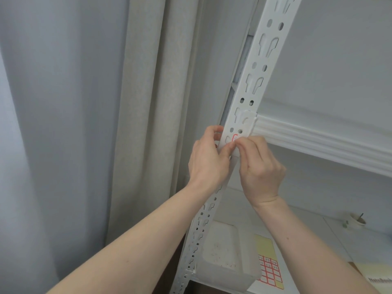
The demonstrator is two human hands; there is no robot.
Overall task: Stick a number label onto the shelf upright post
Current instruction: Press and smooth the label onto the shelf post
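The white perforated upright post (257,71) of the shelf runs diagonally through the middle of the head view. A small red-bordered number label (235,137) lies on the post's front face, just below where the shelf beam (318,139) joins it. My left hand (209,158) curls around the post's left edge, its thumb on the front face beside the label. My right hand (259,170) has curled fingers, and their tips pinch or press the label's lower edge against the post. Most of the label is hidden by my fingertips.
On the lower shelf lie a sheet of red-bordered labels (269,270), a translucent plastic bin (224,257), a roll of tape (358,219) and a notebook (379,279). Curtains (131,124) hang to the left of the post.
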